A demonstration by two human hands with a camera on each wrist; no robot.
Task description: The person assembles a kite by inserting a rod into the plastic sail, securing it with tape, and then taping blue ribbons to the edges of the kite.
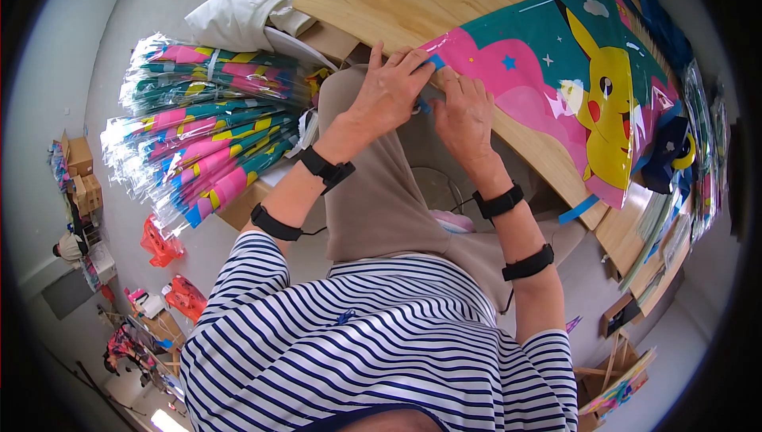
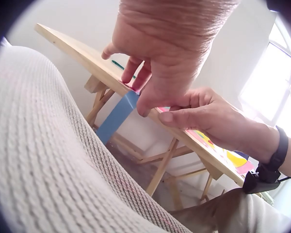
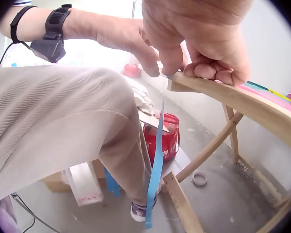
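A long, flat blue strip (image 3: pixel 156 170) hangs down from the tabletop's near edge, its upper part lying over the edge (image 1: pixel 434 61). My left hand (image 1: pixel 389 87) pinches the strip near its top, the other fingers spread over the wood. Close beside it, my right hand (image 1: pixel 464 119) is at the same edge with fingers curled and the thumb near the index finger; I cannot tell what lies between them. Under both hands' far side is the corner of a glossy pink and green plastic sheet (image 1: pixel 516 59) printed with a yellow cartoon figure (image 1: pixel 607 107).
Bundles of folded printed plastic (image 1: pixel 206 146) are stacked to the left beside a white sack (image 1: pixel 238 15). Another blue piece (image 1: pixel 578 208) sticks out from the table edge at right. Below are wooden table legs (image 3: pixel 211 145), a red bag (image 3: pixel 170 138) and a roll of tape (image 3: pixel 199 179).
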